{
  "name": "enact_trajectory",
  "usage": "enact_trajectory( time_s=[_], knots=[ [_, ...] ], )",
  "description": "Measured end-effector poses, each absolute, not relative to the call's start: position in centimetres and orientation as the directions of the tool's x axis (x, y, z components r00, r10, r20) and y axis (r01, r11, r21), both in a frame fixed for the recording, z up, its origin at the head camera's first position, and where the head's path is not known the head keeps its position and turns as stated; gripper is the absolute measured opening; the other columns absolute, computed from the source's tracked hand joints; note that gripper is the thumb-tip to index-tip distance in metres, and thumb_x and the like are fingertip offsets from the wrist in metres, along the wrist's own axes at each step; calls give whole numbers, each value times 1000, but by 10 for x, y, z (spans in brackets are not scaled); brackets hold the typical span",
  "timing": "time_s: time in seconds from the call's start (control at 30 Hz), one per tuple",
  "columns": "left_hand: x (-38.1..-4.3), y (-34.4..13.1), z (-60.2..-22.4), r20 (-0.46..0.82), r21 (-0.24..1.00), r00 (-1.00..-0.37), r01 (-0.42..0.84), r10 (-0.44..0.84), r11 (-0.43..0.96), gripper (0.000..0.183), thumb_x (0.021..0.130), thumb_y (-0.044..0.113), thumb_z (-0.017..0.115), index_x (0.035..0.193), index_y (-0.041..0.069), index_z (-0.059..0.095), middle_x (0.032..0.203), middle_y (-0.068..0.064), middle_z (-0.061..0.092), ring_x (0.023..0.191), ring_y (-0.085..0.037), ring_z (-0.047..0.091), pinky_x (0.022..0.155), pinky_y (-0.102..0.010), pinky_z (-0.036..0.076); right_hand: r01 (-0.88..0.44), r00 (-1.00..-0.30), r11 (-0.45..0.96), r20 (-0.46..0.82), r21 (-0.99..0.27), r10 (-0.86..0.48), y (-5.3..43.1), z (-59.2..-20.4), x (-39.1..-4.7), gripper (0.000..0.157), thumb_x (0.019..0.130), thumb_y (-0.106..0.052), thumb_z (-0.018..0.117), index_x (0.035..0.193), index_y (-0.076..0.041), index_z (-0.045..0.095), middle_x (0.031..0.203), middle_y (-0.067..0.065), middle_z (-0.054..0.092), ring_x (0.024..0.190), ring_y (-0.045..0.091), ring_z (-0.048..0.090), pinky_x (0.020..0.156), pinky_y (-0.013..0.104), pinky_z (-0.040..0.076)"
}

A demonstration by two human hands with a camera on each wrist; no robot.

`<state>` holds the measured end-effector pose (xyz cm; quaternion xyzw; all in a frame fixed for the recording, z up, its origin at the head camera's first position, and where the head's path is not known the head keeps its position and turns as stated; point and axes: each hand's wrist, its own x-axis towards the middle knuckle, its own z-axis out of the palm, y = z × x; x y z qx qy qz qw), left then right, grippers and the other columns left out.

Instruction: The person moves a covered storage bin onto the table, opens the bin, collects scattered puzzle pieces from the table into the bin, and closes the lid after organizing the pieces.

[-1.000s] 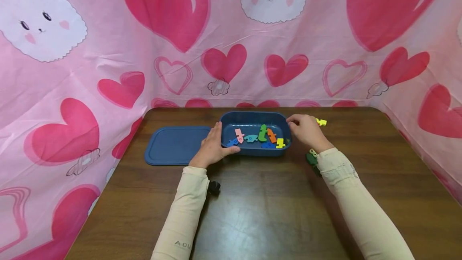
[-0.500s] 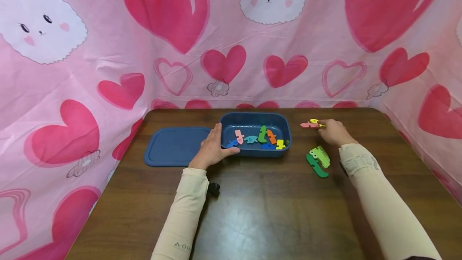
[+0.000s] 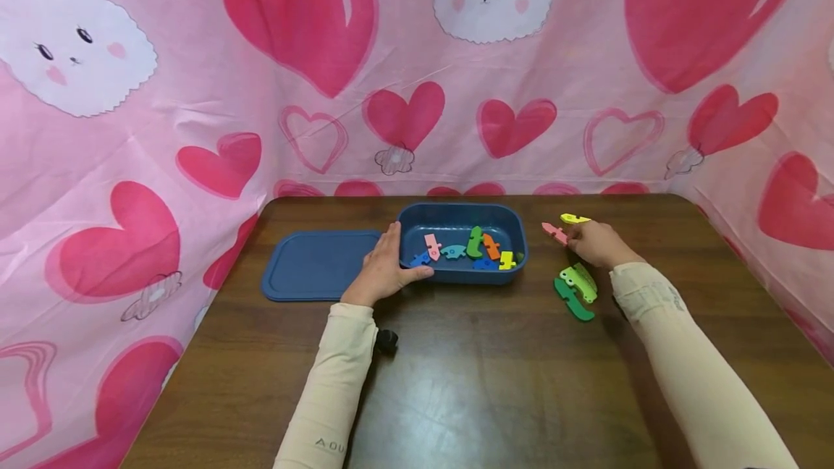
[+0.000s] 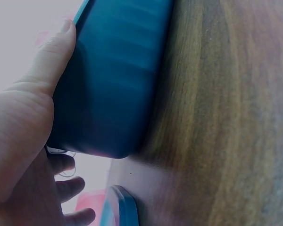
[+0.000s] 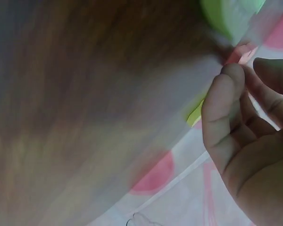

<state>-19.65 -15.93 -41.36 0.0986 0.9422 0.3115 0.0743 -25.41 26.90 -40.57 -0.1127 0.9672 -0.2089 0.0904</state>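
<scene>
My left hand (image 3: 383,266) rests against the left end of a dark blue plastic box (image 3: 470,275), fingers straight along that end and thumb on the front rim. Several coloured puzzle pieces lie inside, among them a green one (image 3: 474,243), an orange one (image 3: 491,246) and a yellow one (image 3: 507,260). Right of the box, my right hand (image 3: 598,244) pinches a pink puzzle piece (image 3: 553,231) close over the table; the fingers hide part of it. Just behind lies a yellow puzzle piece (image 3: 573,218), partly covered by the hand.
A blue lid (image 3: 313,266) lies flat left of the box. Nearer than my right hand lie a light green crocodile-head piece (image 3: 580,282) and a dark green curved piece (image 3: 573,301). Pink heart-patterned cloth (image 3: 404,42) rises behind the wooden table (image 3: 482,375).
My right hand went from the box's right end to the pink piece, then shifted slightly nearer, turning that piece away from the yellow one. My left hand and the box stayed put.
</scene>
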Motion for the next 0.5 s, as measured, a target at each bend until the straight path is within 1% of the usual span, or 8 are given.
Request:
enact_trajectory(
  time_s=[0.03, 0.1, 0.23, 0.3, 0.4, 0.5],
  knots=[
    [-196, -159, -413, -79, 603, -970, 138, 231, 786, 123, 82, 67, 72, 163, 10, -1, 169, -10, 3, 153, -32, 8, 118, -60, 12, -191, -959, 885, -111, -425, -261, 267, -405, -253, 21, 96, -8, 58, 106, 8, 67, 88, 17, 65, 71, 28, 56, 57, 35, 48],
    [-196, -160, -412, -81, 600, -971, 134, 226, 789, 122, 82, 67, 71, 163, 11, -2, 169, -9, 3, 153, -31, 8, 118, -60, 12, -190, -962, 883, -98, -428, -255, 262, -405, -253, 18, 96, -10, 59, 101, 6, 67, 85, 14, 65, 75, 30, 56, 60, 36, 47],
    [-196, -160, -411, -89, 595, -970, 130, 226, 793, 122, 83, 67, 70, 163, 11, -2, 169, -9, 3, 153, -31, 7, 118, -59, 12, -152, -969, 899, -118, -412, -218, 258, -406, -253, 20, 96, -13, 63, 103, 6, 65, 84, 13, 62, 75, 31, 55, 64, 41, 48],
    [-196, -159, -412, -91, 592, -970, 130, 226, 795, 122, 83, 68, 70, 163, 11, -2, 169, -9, 3, 153, -31, 7, 118, -59, 12, -133, -970, 908, -133, -397, -201, 256, -408, -253, 21, 95, -14, 64, 104, 5, 66, 84, 13, 63, 76, 31, 55, 67, 44, 48],
    [-196, -159, -413, -92, 590, -969, 131, 227, 797, 122, 83, 69, 70, 163, 11, -3, 169, -9, 3, 153, -30, 7, 118, -59, 12, -129, -967, 911, -155, -392, -203, 254, -408, -252, 21, 93, -12, 63, 104, 6, 67, 85, 13, 65, 77, 32, 56, 69, 45, 49],
    [-197, -158, -413, -88, 594, -970, 132, 228, 793, 123, 82, 69, 70, 163, 11, -2, 169, -9, 4, 153, -30, 7, 118, -60, 12, -133, -965, 911, -160, -391, -210, 253, -408, -252, 17, 91, -9, 60, 98, 4, 68, 84, 12, 65, 77, 32, 56, 68, 44, 48]
  ],
)
